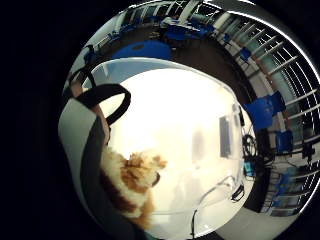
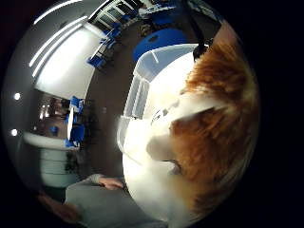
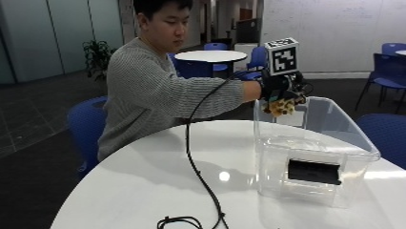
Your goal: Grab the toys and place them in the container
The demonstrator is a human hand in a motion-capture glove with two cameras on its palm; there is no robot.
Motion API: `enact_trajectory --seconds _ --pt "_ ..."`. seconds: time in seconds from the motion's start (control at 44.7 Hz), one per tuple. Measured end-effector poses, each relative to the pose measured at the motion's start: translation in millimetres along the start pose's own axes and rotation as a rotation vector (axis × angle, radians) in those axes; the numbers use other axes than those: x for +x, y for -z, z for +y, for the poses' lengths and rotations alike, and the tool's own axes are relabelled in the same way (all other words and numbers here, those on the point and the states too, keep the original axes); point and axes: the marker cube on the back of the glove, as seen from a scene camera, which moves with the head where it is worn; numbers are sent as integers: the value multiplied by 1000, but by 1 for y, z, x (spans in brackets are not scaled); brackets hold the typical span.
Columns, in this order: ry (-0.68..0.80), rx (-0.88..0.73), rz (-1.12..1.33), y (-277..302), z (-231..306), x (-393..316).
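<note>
Hovering above container (image 3: 315, 157) rim, right hand (image 3: 279, 88), fingers clamped on plush toy (image 3: 281, 106).

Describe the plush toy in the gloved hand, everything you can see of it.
The plush toy is a small furry animal, orange-brown with cream-white patches and some darker brown fur; which animal it is cannot be told. It looks soft and shaggy. The gloved right hand grips it from above, so only its lower part hangs below the fingers in the outside view. It is held in the air above the open top of the clear plastic container, at the end nearer the person, and has not been let go.
</note>
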Motion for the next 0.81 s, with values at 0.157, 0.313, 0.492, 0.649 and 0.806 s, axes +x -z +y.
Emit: enact_trajectory --seconds 0.157,0.313,0.492,0.649,0.806 --pt "-115 -148 40 -20 5 17" --pt "-176 -286 116 -30 22 41" --pt "-115 -270 6 -25 37 37" --pt "-75 -228 -28 -5 67 31" --pt "-56 -133 -143 46 145 58"
